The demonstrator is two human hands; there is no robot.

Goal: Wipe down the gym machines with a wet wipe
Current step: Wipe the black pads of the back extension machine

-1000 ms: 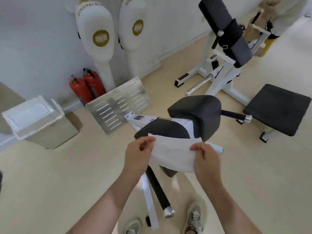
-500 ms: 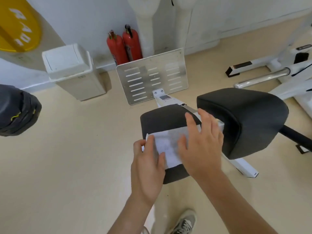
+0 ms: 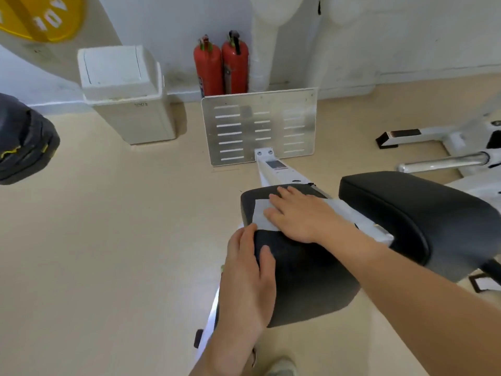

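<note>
A white wet wipe (image 3: 260, 213) lies flat on the far end of a black padded seat cushion (image 3: 306, 283) of a white-framed gym machine. The right grip (image 3: 299, 215), a bare hand, is spread wide with its fingers straight, palm pressing down on the wipe. It is curled round nothing, and the wipe's edge shows past the fingertips at nine o'clock. The left grip (image 3: 248, 278), the other bare hand, is also unclenched. It rests against the cushion's nine o'clock edge with the thumb lying on top and the fingers straight along the side.

At three o'clock from the cushion sits a second, larger black pad (image 3: 423, 215), just beside it. At twelve o'clock a white steel beam (image 3: 273, 170) runs away to a slotted silver metal footplate (image 3: 260, 126), which stands tilted on the beige floor (image 3: 108, 253). Behind the plate, two red fire extinguishers (image 3: 221, 66) stand side by side against the wall. At ten o'clock is a white lidded waste bin (image 3: 124, 99), and at nine o'clock, well apart, a black bag (image 3: 24, 139). A light shoe (image 3: 282, 368) shows at six o'clock.
</note>
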